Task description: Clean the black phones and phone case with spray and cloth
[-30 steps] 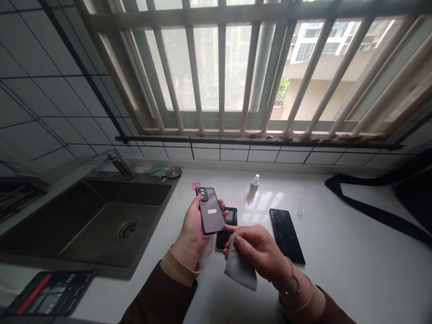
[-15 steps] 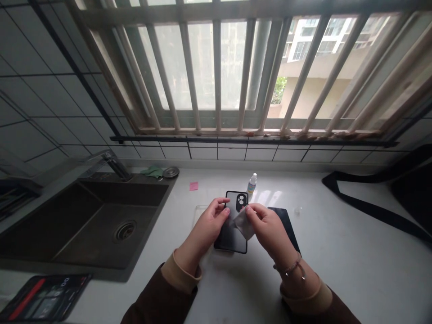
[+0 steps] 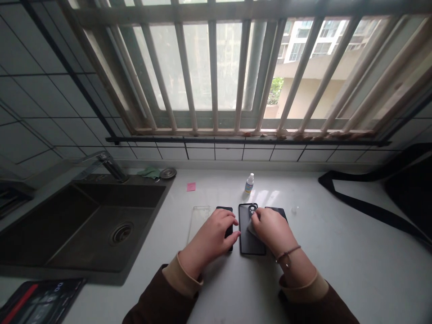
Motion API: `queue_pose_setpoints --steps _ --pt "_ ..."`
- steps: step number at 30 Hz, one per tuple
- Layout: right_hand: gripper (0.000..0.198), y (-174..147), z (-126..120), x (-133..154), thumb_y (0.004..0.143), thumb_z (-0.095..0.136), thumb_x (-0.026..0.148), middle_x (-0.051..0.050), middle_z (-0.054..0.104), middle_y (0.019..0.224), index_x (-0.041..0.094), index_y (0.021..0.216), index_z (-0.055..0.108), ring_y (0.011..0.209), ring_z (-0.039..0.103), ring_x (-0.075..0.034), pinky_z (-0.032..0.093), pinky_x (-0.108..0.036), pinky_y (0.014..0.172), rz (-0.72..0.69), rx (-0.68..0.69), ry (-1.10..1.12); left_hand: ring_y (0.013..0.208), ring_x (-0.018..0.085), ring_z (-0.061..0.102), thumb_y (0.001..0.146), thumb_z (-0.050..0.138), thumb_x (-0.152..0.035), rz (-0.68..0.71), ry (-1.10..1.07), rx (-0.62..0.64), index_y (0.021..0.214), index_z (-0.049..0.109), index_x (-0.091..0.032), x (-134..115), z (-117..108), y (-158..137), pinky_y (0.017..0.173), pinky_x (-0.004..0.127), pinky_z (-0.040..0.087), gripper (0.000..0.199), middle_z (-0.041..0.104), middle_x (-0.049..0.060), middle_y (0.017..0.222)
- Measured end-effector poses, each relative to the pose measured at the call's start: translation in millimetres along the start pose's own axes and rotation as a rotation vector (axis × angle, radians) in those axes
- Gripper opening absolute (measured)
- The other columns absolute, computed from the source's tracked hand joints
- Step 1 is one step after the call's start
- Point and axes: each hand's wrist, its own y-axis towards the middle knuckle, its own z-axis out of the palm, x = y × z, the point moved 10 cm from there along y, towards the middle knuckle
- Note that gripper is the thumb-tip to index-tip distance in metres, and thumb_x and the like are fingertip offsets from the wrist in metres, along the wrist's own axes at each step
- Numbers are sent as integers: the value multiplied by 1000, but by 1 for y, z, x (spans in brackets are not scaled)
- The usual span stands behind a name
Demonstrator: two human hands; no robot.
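A black-framed phone case point(image 3: 252, 245) with a camera cutout lies flat on the white counter. My right hand point(image 3: 276, 231) pinches a small grey cloth point(image 3: 251, 228) and rests over the case's upper right part. Just left of the case, my left hand point(image 3: 212, 234) hovers with thumb and fingers apart, holding nothing. Partly under its fingers lies a dark phone point(image 3: 229, 230). A clear case point(image 3: 195, 218) sits further left, half covered by that hand. Behind my right hand, a dark flat slab point(image 3: 280, 211) is mostly hidden.
A small white bottle point(image 3: 249, 184) stands behind the case. A pink sticky note point(image 3: 191, 186) lies to its left. The sink point(image 3: 101, 216) with its faucet point(image 3: 113, 166) is at left, a dark timer-like display point(image 3: 40, 299) below it. A black strap point(image 3: 364, 209) lies at right.
The black-framed case has moved down and right onto the counter, away from my left hand. The dark phone now shows separately. My right hand has lowered with the cloth onto the case.
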Motion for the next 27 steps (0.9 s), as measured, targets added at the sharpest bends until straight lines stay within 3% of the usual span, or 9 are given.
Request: queue_pose_setpoints --steps 6,10,13,16,22,27 --pt "33 4 -22 -24 105 50 29 -15 73 109 19 99 81 101 71 -26 47 -32 87 57 -141 -114 117 29 62 89 84 -34 58 94 68 111 74 -19 -7 14 -2 106 46 52 29 70 12 121" --pt "35 14 -24 -51 107 47 28 -18 74 114 17 105 80 110 70 -29 48 -35 93 121 -140 -222 125 31 61 89 84 -42 159 192 112 119 72 -22 -29 35 -5 121 57 40 38 70 10 126" --pt "38 18 -18 -57 108 43 23 -19 75 112 13 106 79 109 71 -28 49 -34 91 94 -102 -269 138 31 55 101 69 -46 347 253 186 117 71 -24 -62 64 -13 127 62 29 28 69 8 136" --pt "36 19 -14 -54 107 43 19 -19 76 111 12 107 79 109 71 -28 50 -35 89 49 -81 -281 146 30 49 109 53 -47 471 294 248 120 70 -22 -86 88 -23 131 62 22 32 70 6 140" --pt "31 18 -12 -58 104 50 22 -21 76 111 12 109 79 108 70 -30 50 -38 93 69 -88 -264 147 30 50 113 43 -45 488 296 277 131 68 -18 -90 105 -28 129 63 25 41 67 8 147" --pt "30 20 -8 -66 104 52 26 -21 76 106 14 106 80 110 69 -32 50 -40 95 113 -105 -210 145 33 53 110 50 -48 445 204 258 133 67 -18 -84 110 -28 130 65 22 42 70 9 144"
